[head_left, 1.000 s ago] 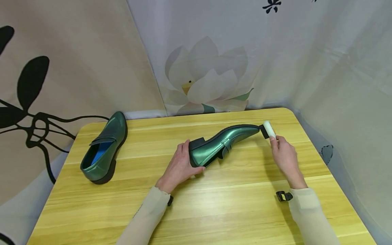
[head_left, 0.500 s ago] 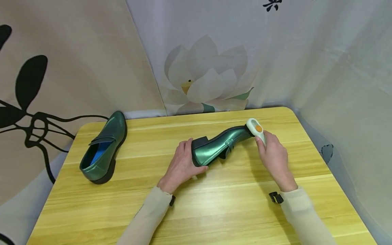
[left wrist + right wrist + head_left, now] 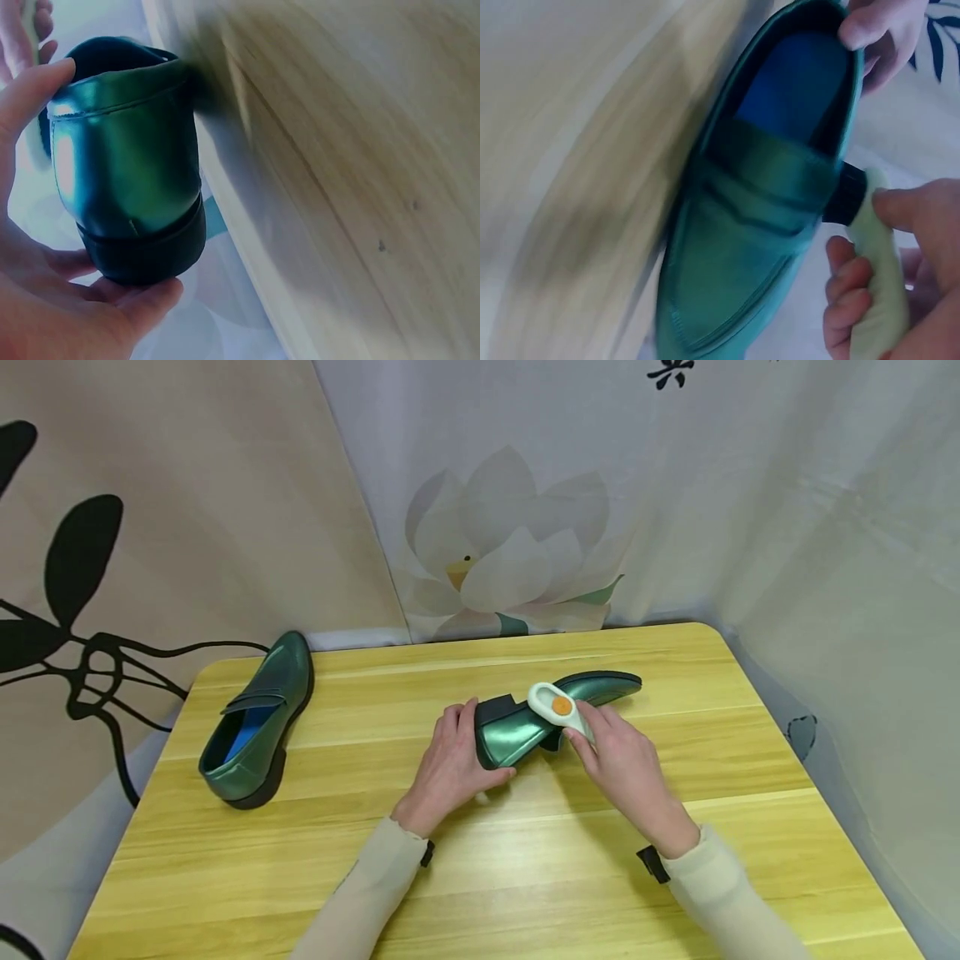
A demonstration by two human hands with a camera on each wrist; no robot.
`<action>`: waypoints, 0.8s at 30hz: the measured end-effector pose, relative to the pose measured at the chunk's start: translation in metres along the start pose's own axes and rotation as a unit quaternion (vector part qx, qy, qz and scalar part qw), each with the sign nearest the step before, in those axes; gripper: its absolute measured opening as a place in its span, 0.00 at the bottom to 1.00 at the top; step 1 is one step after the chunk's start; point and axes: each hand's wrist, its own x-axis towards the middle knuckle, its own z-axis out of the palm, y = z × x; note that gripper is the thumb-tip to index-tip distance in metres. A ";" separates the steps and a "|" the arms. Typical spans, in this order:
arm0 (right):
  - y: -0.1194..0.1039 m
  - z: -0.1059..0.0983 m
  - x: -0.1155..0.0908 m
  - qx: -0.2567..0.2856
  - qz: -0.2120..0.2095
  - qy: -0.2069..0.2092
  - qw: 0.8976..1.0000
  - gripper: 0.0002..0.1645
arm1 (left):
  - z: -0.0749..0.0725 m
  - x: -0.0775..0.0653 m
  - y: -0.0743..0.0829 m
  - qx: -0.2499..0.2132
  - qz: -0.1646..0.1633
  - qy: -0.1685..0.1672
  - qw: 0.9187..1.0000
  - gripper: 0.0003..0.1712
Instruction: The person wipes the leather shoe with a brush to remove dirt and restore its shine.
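My left hand [image 3: 448, 764] grips a shiny green loafer [image 3: 510, 737] by its heel, thumb at the opening and fingers under the black heel, as the left wrist view shows. The loafer is turned on its side, its toe pointing right. In my right hand [image 3: 628, 770] is a shoe brush [image 3: 553, 704] with a white handle and an orange spot. Its black bristles [image 3: 846, 196] are against the loafer's side near the strap, seen in the right wrist view. In the head view the brush covers the middle of the loafer.
A matching green loafer [image 3: 258, 727] with a blue insole stands upright on the left of the wooden table [image 3: 525, 877]. A curtain [image 3: 510, 510] printed with a pale flower hangs behind the table's back edge.
My right hand has moved the brush left along the loafer, from the toe to the middle. The left hand keeps its grip on the heel and has shifted slightly right.
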 end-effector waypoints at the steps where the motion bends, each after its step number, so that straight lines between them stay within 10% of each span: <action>1: -0.005 0.000 0.000 -0.002 -0.008 -0.007 1.000 0.28 | 0.000 0.000 0.000 0.000 0.002 0.004 1.000 0.68; 12: -0.032 0.004 -0.005 0.008 -0.073 -0.050 0.996 0.27 | 0.003 -0.002 0.000 -0.014 0.004 0.017 1.000 0.68; 24: 0.014 -0.005 0.006 0.030 0.045 0.004 0.999 0.27 | 0.004 -0.002 -0.004 -0.018 -0.011 0.004 1.000 0.68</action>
